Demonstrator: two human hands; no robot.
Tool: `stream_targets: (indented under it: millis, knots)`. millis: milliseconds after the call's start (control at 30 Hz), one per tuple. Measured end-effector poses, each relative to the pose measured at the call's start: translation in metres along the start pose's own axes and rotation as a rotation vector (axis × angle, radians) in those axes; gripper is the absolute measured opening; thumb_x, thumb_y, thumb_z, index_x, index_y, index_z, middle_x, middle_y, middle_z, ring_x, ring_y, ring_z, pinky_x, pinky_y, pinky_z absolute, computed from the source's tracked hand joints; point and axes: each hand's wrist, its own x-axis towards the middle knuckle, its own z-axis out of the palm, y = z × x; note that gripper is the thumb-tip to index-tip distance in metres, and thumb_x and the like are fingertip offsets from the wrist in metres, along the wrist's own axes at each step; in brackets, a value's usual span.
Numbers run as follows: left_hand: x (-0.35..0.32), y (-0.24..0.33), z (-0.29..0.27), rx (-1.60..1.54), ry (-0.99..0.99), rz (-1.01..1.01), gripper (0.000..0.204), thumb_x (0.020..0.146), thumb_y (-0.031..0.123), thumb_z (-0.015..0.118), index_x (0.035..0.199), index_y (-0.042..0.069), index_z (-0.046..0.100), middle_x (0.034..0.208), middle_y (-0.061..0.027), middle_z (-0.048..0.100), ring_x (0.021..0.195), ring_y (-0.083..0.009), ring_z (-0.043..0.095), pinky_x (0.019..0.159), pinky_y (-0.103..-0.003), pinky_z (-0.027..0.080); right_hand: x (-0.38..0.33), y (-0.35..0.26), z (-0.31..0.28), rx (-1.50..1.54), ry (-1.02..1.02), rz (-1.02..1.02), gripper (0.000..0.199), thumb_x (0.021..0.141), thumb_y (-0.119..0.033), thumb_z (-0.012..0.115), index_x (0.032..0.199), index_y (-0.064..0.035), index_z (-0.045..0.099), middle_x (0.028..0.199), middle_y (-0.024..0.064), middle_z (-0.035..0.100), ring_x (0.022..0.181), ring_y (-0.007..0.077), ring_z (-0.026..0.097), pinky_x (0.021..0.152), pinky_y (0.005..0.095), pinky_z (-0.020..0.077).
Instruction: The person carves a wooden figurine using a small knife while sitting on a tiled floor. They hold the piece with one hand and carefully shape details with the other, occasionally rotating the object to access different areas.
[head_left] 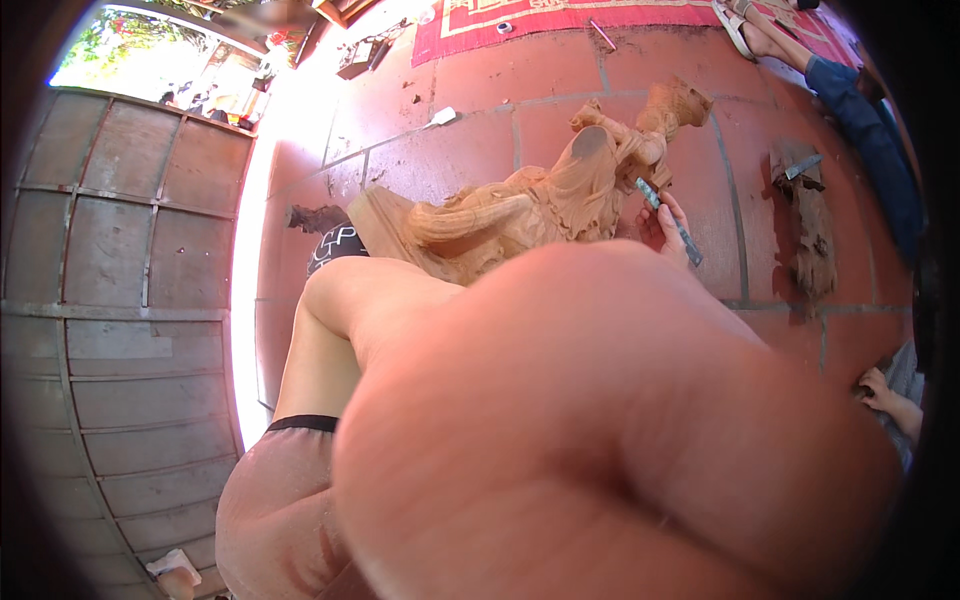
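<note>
Up close, a bare arm fills most of the view, blurred. Beyond it the right hand (665,228) is closed around a chisel (668,220), its blade against a wooden carving (540,205) of a figure, which lies on its side on the red tile floor (470,150). The left hand is out of sight. A bent knee (345,290) rests just beside the carving's base. Another carved piece (808,225) lies well apart to the right. A red mat (560,18) lies at the top, and another person's leg (860,120) at the right.
</note>
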Motion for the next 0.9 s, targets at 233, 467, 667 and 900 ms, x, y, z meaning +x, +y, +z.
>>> stream_targets:
  millis: [233, 467, 667, 900]
  knots:
    - [-0.006, -0.007, -0.007, 0.133, -0.04, 0.027, 0.01, 0.079, 0.016, 0.065, 0.08, 0.006, 0.062, 0.077, -0.0061, 0.062, 0.067, -0.0172, 0.062, 0.057, -0.029, 0.049, 0.002, -0.003, -0.012, -0.047, 0.015, -0.013, 0.029, 0.089, -0.012, 0.059, 0.117, -0.0043, 0.053, 0.099, 0.0112, 0.064, 0.086, 0.0176, 0.063, 0.081, 0.0316, 0.0513]
    - [-0.015, -0.001, 0.003, 0.463, -0.042, 0.13, 0.01, 0.078, 0.018, 0.064, 0.08, 0.008, 0.062, 0.076, -0.0055, 0.061, 0.066, -0.0193, 0.061, 0.056, -0.032, 0.048, 0.003, 0.003, -0.005, 0.003, -0.003, -0.015, 0.028, 0.088, -0.009, 0.06, 0.114, -0.0006, 0.054, 0.096, 0.0125, 0.065, 0.082, 0.0171, 0.064, 0.076, 0.0284, 0.0533]
    - [-0.017, 0.01, 0.01, 0.889, 0.01, 0.285, 0.011, 0.077, 0.02, 0.063, 0.08, 0.01, 0.062, 0.075, -0.005, 0.06, 0.066, -0.0211, 0.06, 0.055, -0.033, 0.048, 0.004, 0.001, -0.01, -0.042, 0.003, -0.008, 0.027, 0.089, -0.011, 0.059, 0.115, -0.0036, 0.054, 0.097, 0.011, 0.064, 0.085, 0.0176, 0.063, 0.08, 0.0314, 0.0515]
    - [0.009, 0.016, -0.011, 1.448, 0.198, 0.505, 0.011, 0.077, 0.022, 0.062, 0.08, 0.012, 0.062, 0.074, -0.0045, 0.058, 0.065, -0.0231, 0.06, 0.054, -0.036, 0.048, -0.003, -0.008, 0.017, 0.036, -0.048, -0.053, 0.029, 0.088, -0.007, 0.06, 0.115, -0.0004, 0.052, 0.097, 0.012, 0.064, 0.083, 0.0178, 0.063, 0.077, 0.0297, 0.0528]
